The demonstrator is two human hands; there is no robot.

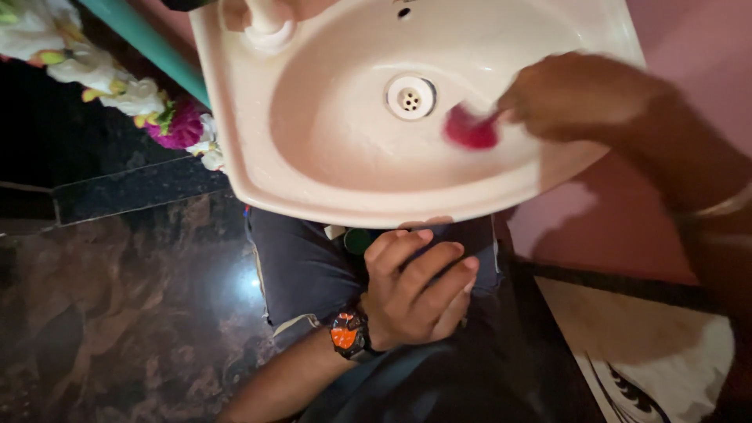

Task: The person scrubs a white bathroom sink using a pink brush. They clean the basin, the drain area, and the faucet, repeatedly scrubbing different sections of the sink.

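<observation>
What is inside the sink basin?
A metal drain and a blurred pink scrubbing tool held by the right hand. Its handle is hidden in the fingers.

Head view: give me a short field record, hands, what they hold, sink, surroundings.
right hand: grips a pink scrubber, blurred, inside the basin
left hand: below the sink rim, fingers curled, holds nothing visible
watch: on the left wrist, orange face
sink: pale basin, drain at centre
flowers: white and magenta, left of the sink
floor: dark, glossy
</observation>
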